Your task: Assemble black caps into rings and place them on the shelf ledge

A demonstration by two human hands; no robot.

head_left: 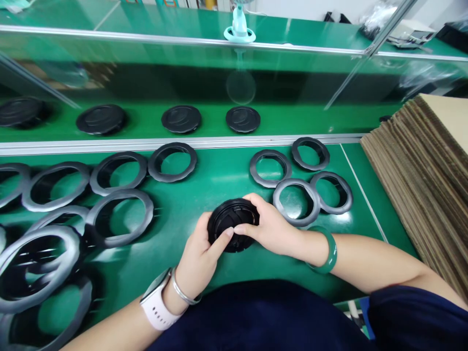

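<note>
Black plastic cover (pixel 228 239) sits clasped between our left hand (pixel 197 258) and right hand (pixel 268 231), both grips narrow on its rim, over the near side of the green desk (pixel 175 229). A slip could knock it into the silvery-edged rings (pixel 277 202) just right; farther off, black discs (pixel 181 119) lie beyond a metal rail (pixel 183 143).

Green workbench (pixel 234 273) with aluminium rails (pixel 146 144)
</note>
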